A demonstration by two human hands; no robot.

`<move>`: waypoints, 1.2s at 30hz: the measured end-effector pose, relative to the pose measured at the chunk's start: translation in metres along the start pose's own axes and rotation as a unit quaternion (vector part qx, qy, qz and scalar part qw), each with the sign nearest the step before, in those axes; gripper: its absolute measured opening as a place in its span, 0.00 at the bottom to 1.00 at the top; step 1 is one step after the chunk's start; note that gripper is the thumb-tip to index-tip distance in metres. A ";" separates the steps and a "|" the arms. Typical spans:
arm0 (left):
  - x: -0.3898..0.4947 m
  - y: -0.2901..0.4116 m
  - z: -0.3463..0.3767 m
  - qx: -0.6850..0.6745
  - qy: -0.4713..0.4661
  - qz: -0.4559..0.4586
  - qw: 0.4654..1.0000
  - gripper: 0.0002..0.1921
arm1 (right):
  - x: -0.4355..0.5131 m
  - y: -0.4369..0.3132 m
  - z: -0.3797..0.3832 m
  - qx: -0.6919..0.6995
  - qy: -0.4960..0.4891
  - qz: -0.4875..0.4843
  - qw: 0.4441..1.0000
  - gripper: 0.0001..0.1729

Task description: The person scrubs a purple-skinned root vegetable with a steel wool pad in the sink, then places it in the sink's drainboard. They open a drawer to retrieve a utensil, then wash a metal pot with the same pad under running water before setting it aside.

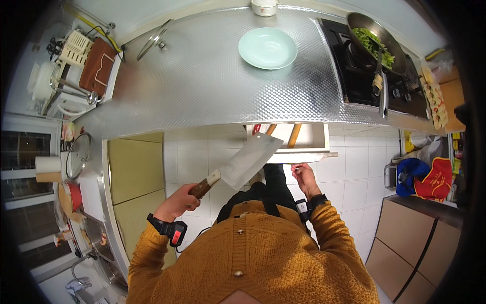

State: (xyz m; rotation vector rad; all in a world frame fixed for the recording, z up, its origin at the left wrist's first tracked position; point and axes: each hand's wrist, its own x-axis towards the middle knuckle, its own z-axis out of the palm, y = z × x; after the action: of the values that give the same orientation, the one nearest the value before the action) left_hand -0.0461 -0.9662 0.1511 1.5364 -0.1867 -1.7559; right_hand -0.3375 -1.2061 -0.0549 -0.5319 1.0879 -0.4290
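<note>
My left hand grips the wooden handle of a Chinese cleaver, whose broad blade points up and right, overlapping the left side of a pulled-out drawer. Inside the drawer lie long wooden sticks or handles and something red. My right hand is at the drawer's front edge with its fingers curled; whether they hold the edge is unclear. On the metallic counter beyond sits a pale green plate.
At right, a wok with chopped green vegetables and a spatula stands on the gas hob. A glass lid lies at the counter's back left, near a brown cutting board in a rack. A white lidded pot stands at the back.
</note>
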 end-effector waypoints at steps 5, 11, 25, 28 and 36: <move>0.048 0.005 0.017 0.045 -0.046 -0.024 0.998 0.07 | -0.031 0.006 -0.019 -0.053 -0.005 0.068 0.996 0.14; 0.115 0.012 0.048 0.098 -0.079 0.010 0.992 0.06 | -0.063 -0.005 -0.048 -0.174 -0.024 0.123 0.977 0.11; 0.265 -0.032 0.088 0.123 0.035 0.190 0.973 0.10 | -0.064 -0.001 -0.083 -0.127 0.067 0.051 0.988 0.10; 0.290 -0.042 0.082 0.183 0.037 0.178 0.966 0.15 | -0.054 -0.001 -0.085 -0.107 0.074 0.031 0.991 0.09; 0.344 -0.052 0.087 0.248 0.079 0.170 0.950 0.22 | -0.033 -0.002 -0.095 -0.136 0.073 0.083 0.985 0.09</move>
State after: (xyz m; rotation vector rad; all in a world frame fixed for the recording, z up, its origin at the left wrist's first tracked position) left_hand -0.1351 -1.1787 -0.1231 1.8528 -0.8144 -1.3622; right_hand -0.4380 -1.2075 -0.0647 -0.6503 1.3321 -0.1751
